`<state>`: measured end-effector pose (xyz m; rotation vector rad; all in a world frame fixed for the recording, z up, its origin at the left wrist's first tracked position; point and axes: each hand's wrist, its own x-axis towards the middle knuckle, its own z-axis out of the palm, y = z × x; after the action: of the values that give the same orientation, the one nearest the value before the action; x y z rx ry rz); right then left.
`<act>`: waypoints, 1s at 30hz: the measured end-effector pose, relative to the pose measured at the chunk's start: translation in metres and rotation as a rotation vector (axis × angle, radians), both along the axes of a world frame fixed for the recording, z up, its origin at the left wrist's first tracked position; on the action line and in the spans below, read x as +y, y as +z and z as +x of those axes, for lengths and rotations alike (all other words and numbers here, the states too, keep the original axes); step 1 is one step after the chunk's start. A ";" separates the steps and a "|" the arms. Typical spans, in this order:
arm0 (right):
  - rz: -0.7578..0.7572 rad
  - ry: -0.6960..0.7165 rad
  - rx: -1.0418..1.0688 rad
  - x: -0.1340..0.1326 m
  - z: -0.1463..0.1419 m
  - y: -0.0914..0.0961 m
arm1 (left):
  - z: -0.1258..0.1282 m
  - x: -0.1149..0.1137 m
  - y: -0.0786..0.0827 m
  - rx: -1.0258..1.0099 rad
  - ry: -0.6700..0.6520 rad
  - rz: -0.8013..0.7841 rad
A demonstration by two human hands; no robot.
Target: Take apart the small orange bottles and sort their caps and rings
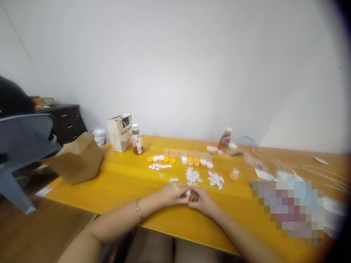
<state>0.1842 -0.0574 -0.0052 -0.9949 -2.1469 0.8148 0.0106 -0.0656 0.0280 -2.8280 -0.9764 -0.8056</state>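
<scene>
My left hand (175, 193) and my right hand (202, 201) meet over the front of the table, fingers closed. A small white piece (188, 193) shows at the fingertips of my left hand. In the fingers of my right hand is an orange cap (191, 198), partly hidden. Just beyond lie two piles of flat white pieces, a left pile (192, 176) and a right pile (215, 179). Farther off are a row of orange and white ring caps (161, 159), small white parts (159, 166), and a second row of orange and white caps (196, 161).
Clear cups (181, 153) line up behind the caps. A paper gift bag (120, 133) and a bottle (137, 140) stand back left; a brown bottle (225, 138) stands back right. A brown paper bag (82, 160) sits at the left edge, cables (304, 168) at right.
</scene>
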 end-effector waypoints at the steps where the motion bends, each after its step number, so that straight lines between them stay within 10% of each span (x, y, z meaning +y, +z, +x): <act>1: 0.003 -0.007 0.006 -0.001 -0.001 0.001 | 0.001 0.000 0.003 -0.031 0.006 0.004; 16: -0.055 -0.033 0.009 -0.008 -0.001 0.016 | -0.007 0.014 0.005 -0.363 0.089 -0.181; 30: -0.162 -0.134 0.316 0.001 0.004 0.039 | -0.008 0.015 0.001 -0.432 0.084 -0.047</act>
<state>0.1877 -0.0566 0.0335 -1.0043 -1.7506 1.0180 0.0026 -0.0504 0.0290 -2.6797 -1.1605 -1.4382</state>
